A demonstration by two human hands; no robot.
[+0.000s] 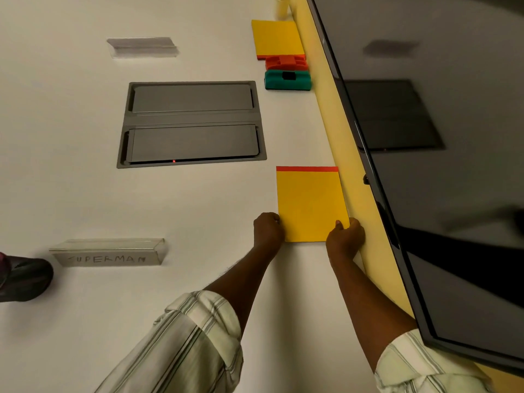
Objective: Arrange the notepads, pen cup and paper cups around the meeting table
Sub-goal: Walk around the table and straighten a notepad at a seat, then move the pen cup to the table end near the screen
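Two hands grip one notepad; second notepad, maybe stacked cups, beyond.

Pale grey-striped sleeves rolled near the elbows, bare hands

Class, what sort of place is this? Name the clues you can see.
Probably a meeting room: a white table with a built-in cable hatch, a name-card stand and a large dark screen.

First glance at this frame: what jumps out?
A yellow notepad at the right edge of the white table, near corners gripped by the left hand and right hand. Farther along, a second yellow notepad beside an orange block and a green block. A dark screen fills the right.
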